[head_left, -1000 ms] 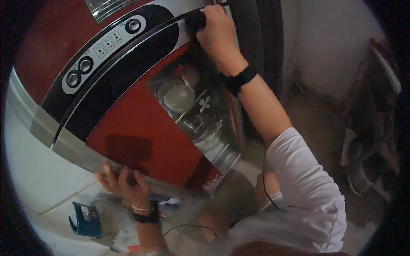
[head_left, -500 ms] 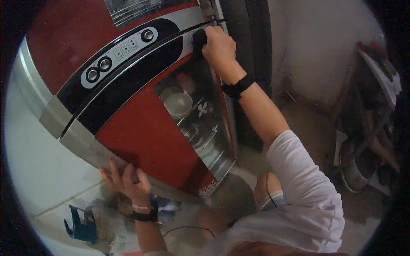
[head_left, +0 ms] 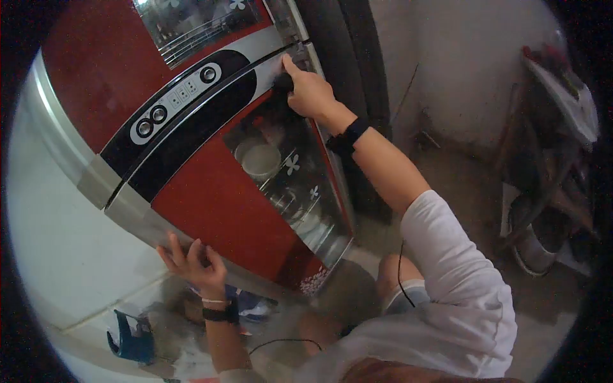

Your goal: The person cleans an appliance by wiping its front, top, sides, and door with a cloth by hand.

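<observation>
A red dish cabinet (head_left: 217,204) with silver trim fills the left and middle of the view. My right hand (head_left: 311,92) is at the top right corner of its lower door, index finger stretched along the silver trim. Under that palm is a small black wad (head_left: 283,82), pressed on the door; whether it is cloth or sponge is unclear. Along the cabinet's lower left edge, my left hand (head_left: 199,263) has its fingers spread and bent, holding nothing. Bowls (head_left: 258,159) show through the door's glass strip.
Above the door seam runs a control panel (head_left: 175,102) with round knobs. A blue plastic object (head_left: 132,338) stands on the floor at lower left. Shoes (head_left: 535,246) and a rack are at the right. A thin black cable (head_left: 281,340) crosses near my legs.
My right hand and the black wad have shifted slightly left and down in view, and its index finger now extends. The left hand's fingers have spread further. The whole view has tilted a little.
</observation>
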